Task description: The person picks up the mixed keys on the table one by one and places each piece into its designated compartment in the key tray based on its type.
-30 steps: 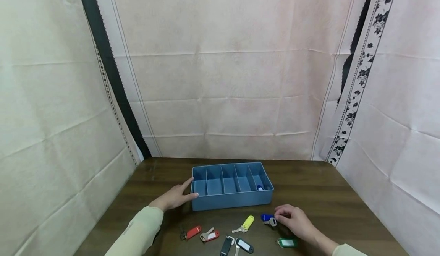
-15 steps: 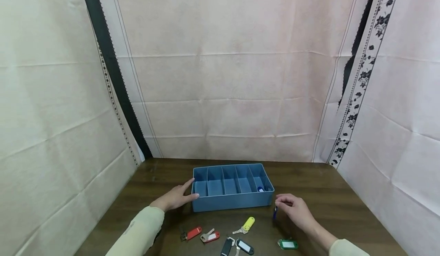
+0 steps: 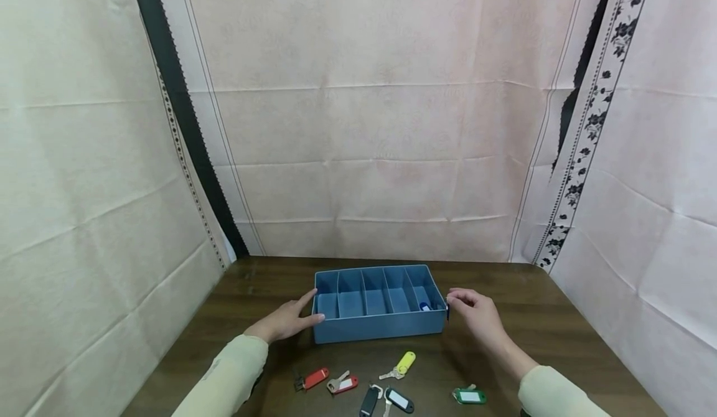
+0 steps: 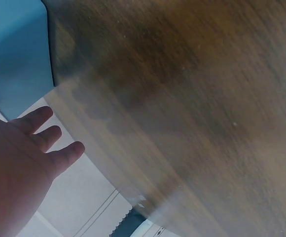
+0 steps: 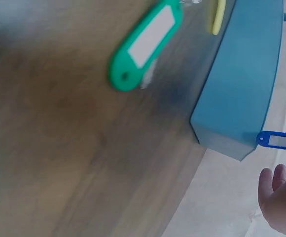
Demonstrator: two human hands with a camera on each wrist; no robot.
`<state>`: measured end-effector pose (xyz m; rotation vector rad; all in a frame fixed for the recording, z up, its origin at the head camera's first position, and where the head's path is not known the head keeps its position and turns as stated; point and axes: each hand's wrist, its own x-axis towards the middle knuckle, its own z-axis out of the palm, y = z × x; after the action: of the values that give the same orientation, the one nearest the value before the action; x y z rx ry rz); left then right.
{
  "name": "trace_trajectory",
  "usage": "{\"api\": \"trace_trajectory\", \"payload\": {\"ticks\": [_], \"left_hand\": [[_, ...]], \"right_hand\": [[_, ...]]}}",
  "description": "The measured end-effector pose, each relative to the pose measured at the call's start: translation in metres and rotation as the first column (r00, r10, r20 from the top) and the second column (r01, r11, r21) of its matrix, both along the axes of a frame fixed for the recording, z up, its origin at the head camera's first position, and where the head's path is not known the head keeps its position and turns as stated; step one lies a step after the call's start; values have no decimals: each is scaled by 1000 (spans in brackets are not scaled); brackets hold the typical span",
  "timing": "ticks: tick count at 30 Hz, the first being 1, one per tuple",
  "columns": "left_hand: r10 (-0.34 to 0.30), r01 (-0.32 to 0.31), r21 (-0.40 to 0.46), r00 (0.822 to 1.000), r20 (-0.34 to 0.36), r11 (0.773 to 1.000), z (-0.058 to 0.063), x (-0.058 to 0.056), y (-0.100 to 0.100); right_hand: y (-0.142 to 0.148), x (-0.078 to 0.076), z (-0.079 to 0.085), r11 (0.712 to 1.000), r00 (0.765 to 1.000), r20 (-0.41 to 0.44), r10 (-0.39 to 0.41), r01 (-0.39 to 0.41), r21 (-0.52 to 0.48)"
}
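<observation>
The blue divided box [image 3: 378, 327] is touched at its left end by the left hand [image 3: 285, 322], thumb and fingers spread. A blue key tag [image 5: 280, 141] is pinched by the right hand [image 3: 478, 316] at the box's right end. Nearer the person, red tags [image 3: 316, 378], a yellow tag [image 3: 406, 361], black tags [image 3: 399, 401] and a green tag [image 3: 469, 396] are scattered on the tabletop [image 3: 269, 280].

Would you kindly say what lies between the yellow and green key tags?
The head view shows only bare tabletop between the yellow key tag and green key tag.
</observation>
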<state>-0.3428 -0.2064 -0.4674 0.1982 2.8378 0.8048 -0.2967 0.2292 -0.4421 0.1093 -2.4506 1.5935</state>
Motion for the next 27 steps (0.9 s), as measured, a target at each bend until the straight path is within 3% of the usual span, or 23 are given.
{"api": "trace_trajectory", "payload": {"ticks": [14, 27], "left_hand": [[-3, 3, 14, 1000, 2, 1000, -1, -2, -2], [-29, 29, 37, 1000, 1, 999, 5, 3, -1]], "right_hand": [[-24, -33, 14, 995, 995, -7, -101, 101, -18], [-40, -56, 9, 983, 984, 19, -179, 180, -39]]}}
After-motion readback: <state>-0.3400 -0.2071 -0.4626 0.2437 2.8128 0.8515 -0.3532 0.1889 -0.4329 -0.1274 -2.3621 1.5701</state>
